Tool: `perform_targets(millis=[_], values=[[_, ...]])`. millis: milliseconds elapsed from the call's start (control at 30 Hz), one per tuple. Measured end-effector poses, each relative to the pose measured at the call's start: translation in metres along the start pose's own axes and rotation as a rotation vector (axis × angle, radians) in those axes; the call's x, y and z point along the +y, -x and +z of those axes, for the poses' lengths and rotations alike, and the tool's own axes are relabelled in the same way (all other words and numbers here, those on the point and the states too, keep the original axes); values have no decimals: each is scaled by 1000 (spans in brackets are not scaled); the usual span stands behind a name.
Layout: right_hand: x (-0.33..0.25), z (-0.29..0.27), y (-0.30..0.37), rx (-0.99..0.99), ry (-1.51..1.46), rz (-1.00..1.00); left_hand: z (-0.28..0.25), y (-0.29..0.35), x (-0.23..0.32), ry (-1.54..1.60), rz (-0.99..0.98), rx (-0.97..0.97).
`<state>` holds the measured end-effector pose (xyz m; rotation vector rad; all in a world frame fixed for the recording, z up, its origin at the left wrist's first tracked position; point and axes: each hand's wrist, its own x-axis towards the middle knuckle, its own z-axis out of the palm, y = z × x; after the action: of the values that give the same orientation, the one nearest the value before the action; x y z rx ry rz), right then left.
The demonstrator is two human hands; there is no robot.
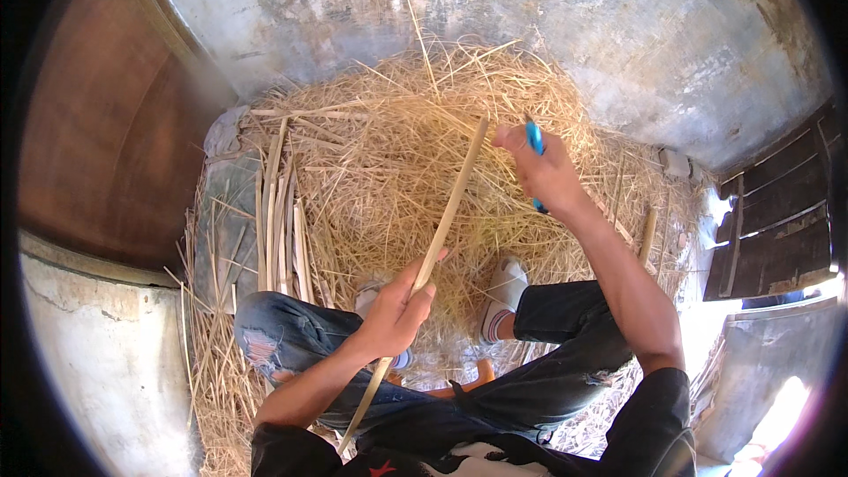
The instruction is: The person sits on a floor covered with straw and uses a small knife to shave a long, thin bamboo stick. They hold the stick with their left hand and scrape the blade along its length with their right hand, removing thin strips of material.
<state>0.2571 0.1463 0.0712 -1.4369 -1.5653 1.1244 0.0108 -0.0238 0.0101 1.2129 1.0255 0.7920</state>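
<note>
In the head view, the landmark is the long pale stick (455,194), which slants from the person's lap up and away to the right, its far end over the straw (371,168). The left hand (395,314) has its grip closed around the stick below its middle, the thumb along 1 side and the fingers wrapped on the other; the lower end of the stick runs on past this grip toward the lap.

The right hand (546,172) is just right of the stick's far end. Its grip is narrow, the fingers curled tight around a blue tool (534,138), which shows above and below the fist with a dark tip at the top. The thumb points toward the stick; whether it touches, I cannot tell.

Left of the stick, a bunch of flat pale strips (281,230) lies on the straw. The 2 feet, in light socks (506,285), are on either side of the stick. Beyond its far end stands a stained wall (459,0), and well to its right are dark boards (777,212).
</note>
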Motion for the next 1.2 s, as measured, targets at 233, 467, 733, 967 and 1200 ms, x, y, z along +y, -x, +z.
perform_targets(millis=[233,467,733,967,1200], values=[[0,29,15,-141,58,-35,4,-3,1,-109,58,-2],[3,18,12,-153,-9,89,8,-4,5,-277,97,28],[-6,27,22,-213,170,18,7,-3,-2,-287,53,46],[8,14,12,-129,88,-19,5,-5,-4,-399,122,1],[-10,11,30,-73,685,-284,3,-4,-14,-274,15,116]])
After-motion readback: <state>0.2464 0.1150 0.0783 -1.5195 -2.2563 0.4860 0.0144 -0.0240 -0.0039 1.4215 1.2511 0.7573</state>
